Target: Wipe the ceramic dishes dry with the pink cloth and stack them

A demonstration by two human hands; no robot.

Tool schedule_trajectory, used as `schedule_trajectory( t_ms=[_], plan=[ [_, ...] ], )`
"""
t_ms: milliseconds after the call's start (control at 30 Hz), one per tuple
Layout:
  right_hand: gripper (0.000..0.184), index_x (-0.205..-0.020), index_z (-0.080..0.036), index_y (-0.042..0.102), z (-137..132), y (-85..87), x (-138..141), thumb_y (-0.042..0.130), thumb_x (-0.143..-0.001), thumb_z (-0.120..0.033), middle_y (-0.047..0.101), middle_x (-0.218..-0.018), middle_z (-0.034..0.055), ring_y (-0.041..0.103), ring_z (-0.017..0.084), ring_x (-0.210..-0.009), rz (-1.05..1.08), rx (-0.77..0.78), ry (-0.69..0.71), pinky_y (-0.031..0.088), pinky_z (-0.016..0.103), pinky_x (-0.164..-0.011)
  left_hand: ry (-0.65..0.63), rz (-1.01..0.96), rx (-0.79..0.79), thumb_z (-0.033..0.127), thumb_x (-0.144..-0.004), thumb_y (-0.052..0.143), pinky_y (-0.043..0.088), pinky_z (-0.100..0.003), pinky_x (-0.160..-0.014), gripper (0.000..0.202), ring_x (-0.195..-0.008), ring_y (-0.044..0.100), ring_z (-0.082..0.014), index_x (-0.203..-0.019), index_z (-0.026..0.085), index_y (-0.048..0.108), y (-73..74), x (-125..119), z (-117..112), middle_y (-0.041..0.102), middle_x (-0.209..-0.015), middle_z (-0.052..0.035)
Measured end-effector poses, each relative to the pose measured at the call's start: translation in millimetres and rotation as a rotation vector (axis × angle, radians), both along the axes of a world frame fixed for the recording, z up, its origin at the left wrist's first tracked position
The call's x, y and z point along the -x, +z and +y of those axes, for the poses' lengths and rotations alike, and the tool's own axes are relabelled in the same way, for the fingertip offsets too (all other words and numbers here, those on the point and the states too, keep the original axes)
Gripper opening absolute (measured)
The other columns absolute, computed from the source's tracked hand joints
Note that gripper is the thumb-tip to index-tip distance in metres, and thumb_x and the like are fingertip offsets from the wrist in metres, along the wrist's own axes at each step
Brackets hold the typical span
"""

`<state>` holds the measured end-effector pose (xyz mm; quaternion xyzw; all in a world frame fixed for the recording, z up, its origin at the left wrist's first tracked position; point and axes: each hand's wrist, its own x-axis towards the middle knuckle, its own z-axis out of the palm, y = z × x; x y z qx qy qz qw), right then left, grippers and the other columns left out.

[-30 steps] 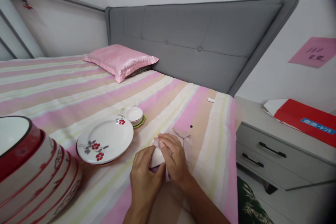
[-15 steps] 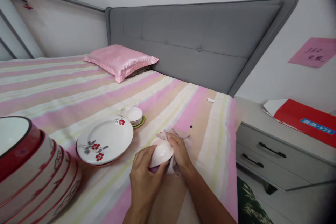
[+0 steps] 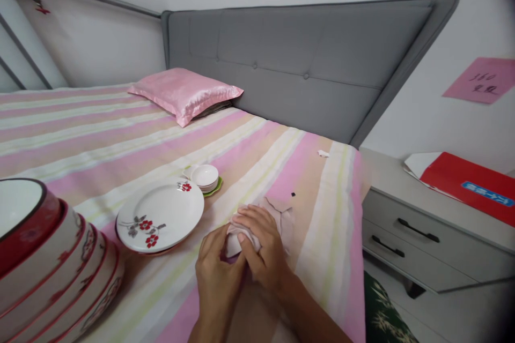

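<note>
A small white bowl (image 3: 232, 247) is in my left hand (image 3: 218, 265), whose thumb and fingers close round its left side. My right hand (image 3: 260, 244) presses a pale pinkish-grey cloth (image 3: 285, 220) over the bowl, fingers bent across it. Most of the bowl is hidden beneath the cloth and fingers. To the left lies a white plate (image 3: 161, 214) with red flowers, another dish edge showing under it. Just behind that plate sits a stack of small white dishes (image 3: 205, 176), with a green leaf-edged dish (image 3: 217, 187) at its base.
Tall stacked red-and-white bowls (image 3: 60, 268) rise at the near left on the striped bedsheet (image 3: 153, 300). A pink pillow (image 3: 185, 91) lies before the grey headboard (image 3: 273, 59). At right, a nightstand (image 3: 402, 220) carries a red packet (image 3: 470, 182). Scraps lie near the bed's right edge.
My right hand has moved left and over the top of the bowl, bringing the cloth across it. The bowl's white surface, plainly visible before, is now mostly covered.
</note>
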<state>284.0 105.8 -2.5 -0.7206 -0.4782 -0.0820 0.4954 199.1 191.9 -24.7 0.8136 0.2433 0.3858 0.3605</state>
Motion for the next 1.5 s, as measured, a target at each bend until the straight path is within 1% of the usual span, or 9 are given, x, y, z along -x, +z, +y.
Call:
schedule_trajectory(
  t_ms=[133,267,367,500,700,867,1033,1200,1500],
  plan=[
    [0.033,-0.113,-0.024,0.062,1.3,-0.5,8.5,0.044,-0.087,-0.014,0.062,-0.121,0.0032,0.046,0.021,-0.124,-0.041,0.038,-0.047,0.023,0.047,-0.112,-0.005,-0.004,0.035,0.026,-0.076,0.062,0.051,-0.037,-0.083,0.031,-0.096,0.061,-0.0243,-0.105,0.018,0.063,1.0,-0.1,0.7,0.066,-0.104,-0.0088],
    [0.032,-0.111,-0.024,0.062,2.5,-0.6,8.1,0.041,-0.089,-0.014,0.061,-0.119,0.0031,0.046,0.019,-0.122,-0.003,0.016,-0.055,0.027,0.044,-0.110,-0.009,0.042,0.034,0.029,-0.074,0.063,0.050,-0.040,-0.087,0.034,-0.100,0.060,-0.0264,-0.105,0.017,0.063,-1.0,-2.2,2.0,0.065,-0.106,-0.0105],
    [0.029,-0.110,-0.024,0.062,2.8,-3.7,1.9,0.040,-0.092,-0.018,0.061,-0.117,0.0041,0.047,0.019,-0.120,0.097,-0.049,-0.076,0.032,0.040,-0.106,-0.039,0.096,0.063,0.030,-0.069,0.066,0.047,-0.043,-0.094,0.048,-0.110,0.056,-0.0288,-0.115,0.016,0.059,-5.8,-3.9,2.7,0.061,-0.118,-0.0129],
    [0.027,-0.108,-0.022,0.061,2.9,-13.1,-10.6,0.039,-0.093,-0.024,0.061,-0.115,0.0049,0.050,0.018,-0.116,0.284,-0.180,-0.103,0.036,0.038,-0.103,0.007,0.177,0.224,0.038,-0.065,0.070,0.043,-0.046,-0.097,0.071,-0.120,0.050,-0.0336,-0.129,0.014,0.051,-11.6,-5.2,3.9,0.053,-0.133,-0.0178],
    [0.028,-0.109,-0.021,0.062,4.9,-27.8,-20.8,0.042,-0.093,-0.032,0.064,-0.115,0.0056,0.055,0.020,-0.113,0.560,-0.288,-0.191,0.037,0.038,-0.101,-0.145,0.212,0.250,0.030,-0.074,0.062,0.042,-0.045,-0.098,0.053,-0.116,0.056,-0.0306,-0.126,0.018,0.057,-12.6,-2.7,6.5,0.062,-0.125,-0.0131],
    [0.030,-0.109,-0.020,0.062,6.3,-31.8,-21.3,0.044,-0.092,-0.037,0.065,-0.116,0.0069,0.057,0.021,-0.111,0.659,-0.334,-0.191,0.039,0.039,-0.100,-0.117,0.168,0.163,0.029,-0.080,0.055,0.045,-0.042,-0.093,0.047,-0.110,0.060,-0.0291,-0.126,0.016,0.058,-15.2,-2.2,4.6,0.064,-0.122,-0.0141],
    [0.030,-0.110,-0.021,0.063,4.7,-27.7,-17.9,0.043,-0.093,-0.035,0.064,-0.118,0.0059,0.055,0.020,-0.114,0.609,-0.306,-0.154,0.039,0.038,-0.101,-0.086,0.122,0.083,0.032,-0.084,0.052,0.045,-0.040,-0.094,0.045,-0.109,0.060,-0.0278,-0.124,0.012,0.058,-12.2,-0.7,5.9,0.064,-0.120,-0.0159],
    [0.028,-0.111,-0.022,0.063,1.8,-22.2,-11.9,0.041,-0.094,-0.030,0.064,-0.117,0.0047,0.055,0.019,-0.114,0.466,-0.266,-0.109,0.041,0.036,-0.100,-0.025,0.025,0.156,0.036,-0.084,0.053,0.045,-0.040,-0.094,0.042,-0.105,0.060,-0.0279,-0.117,0.013,0.063,-11.3,-1.3,7.7,0.066,-0.114,-0.0149],
    [0.031,-0.111,-0.021,0.064,-1.8,-2.7,1.5,0.042,-0.090,-0.014,0.066,-0.116,0.0046,0.054,0.017,-0.116,0.065,-0.104,0.083,0.036,0.037,-0.105,-0.004,-0.105,0.682,0.035,-0.072,0.062,0.047,-0.039,-0.092,0.049,-0.105,0.062,-0.0282,-0.115,0.012,0.062,-7.7,-5.1,9.0,0.066,-0.116,-0.0147]
  ],
)
